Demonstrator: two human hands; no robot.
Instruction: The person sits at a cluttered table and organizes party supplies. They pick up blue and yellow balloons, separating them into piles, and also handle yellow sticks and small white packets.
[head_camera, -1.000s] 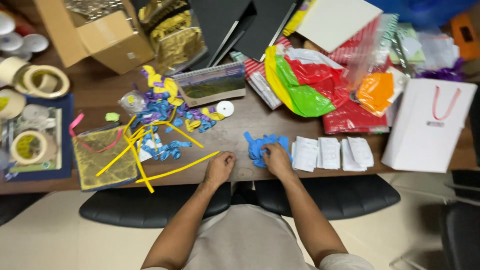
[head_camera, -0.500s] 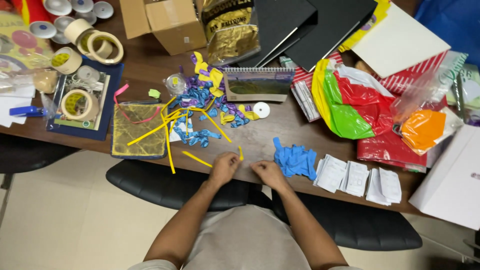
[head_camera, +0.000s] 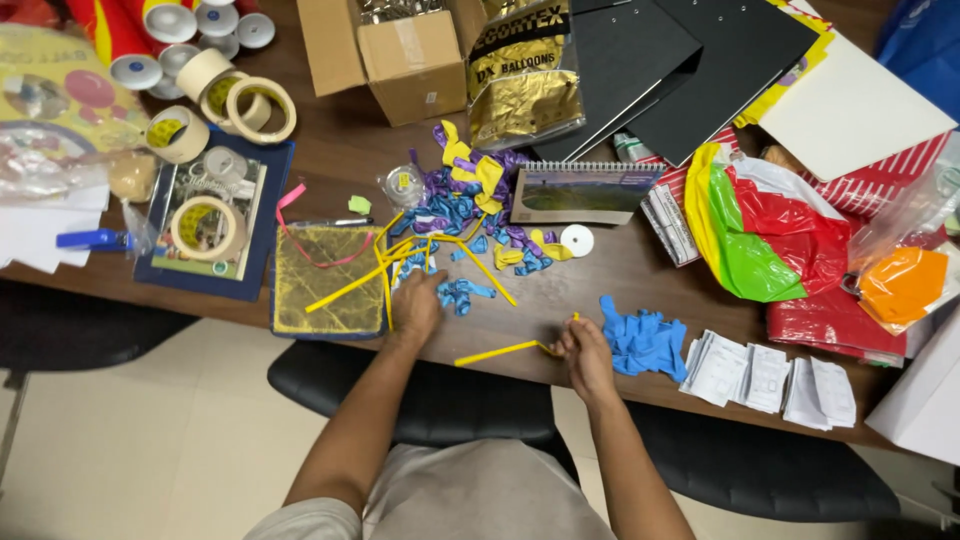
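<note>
A: Right hand (head_camera: 583, 352) first: fingers pinched shut on 1 end of a long thin yellow uninflated balloon (head_camera: 500, 351), which lies flat on the dark wooden counter (head_camera: 620, 270) and points toward the other arm.

B: Left hand (head_camera: 417, 303)?

A: Palm down, fingers loosely spread, on the tangle of long yellow balloon strips (head_camera: 395, 255), close to a small clump of blue uninflated balloons (head_camera: 462, 292). Cannot tell if it has closed on a strip; the fingers hide the contact.

B: What's around the right hand?

A: Heap of crumpled blue balloons (head_camera: 645, 342) just beside it, touching or nearly so. Past that, 3 stacks of white folded paper slips (head_camera: 770, 377) along the counter edge.

B: And around the left?

A: Flat gold mesh pouch with a pink cord (head_camera: 318, 275) just beside the strips. Behind, a mixed scatter of small purple, blue and yellow balloons (head_camera: 470, 195), a small white tape roll (head_camera: 577, 240) and a spiral-bound calendar (head_camera: 582, 193). Further back: brown cardboard box (head_camera: 400, 55), rolls of beige masking tape (head_camera: 245, 100).

B: Step?

A: My read: sorting or gathering long yellow balloons, 1 held, the other hand picking at the pile.

B: Next move needs what?

A: Judging only from this: a clean pinch on a single strip. They cross each other, so lifting 1 could drag others along.
</note>
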